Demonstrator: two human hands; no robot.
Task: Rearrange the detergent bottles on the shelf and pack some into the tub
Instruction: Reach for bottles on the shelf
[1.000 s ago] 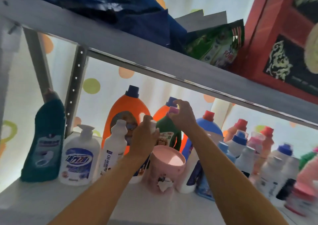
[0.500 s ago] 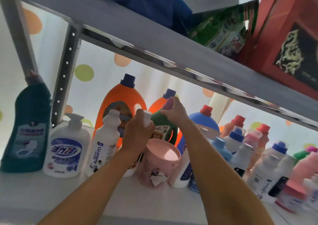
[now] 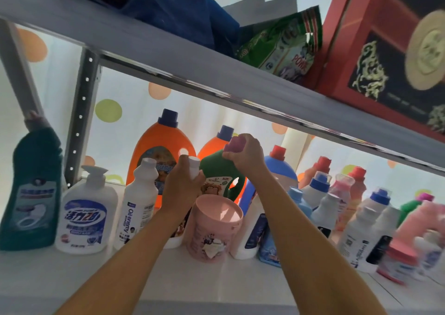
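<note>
Two hands are up on my shelf (image 3: 72, 276). My left hand (image 3: 179, 189) has its fingers wrapped round the neck of a white bottle (image 3: 193, 167), just behind the pink tub (image 3: 212, 232). My right hand (image 3: 245, 155) clamps its fingers on the pink cap of the green bottle (image 3: 216, 172), which tilts left behind the tub.

Legible markings on the shelved containers.
White slim bottle (image 3: 138, 201): "Oil enemy", printed vertically; green pouch (image 3: 283, 47) on the upper shelf: "POW…", partly cut off; pump bottle (image 3: 85, 214): blue label ending "28", remaining characters unclear; other labels blurred.
</note>
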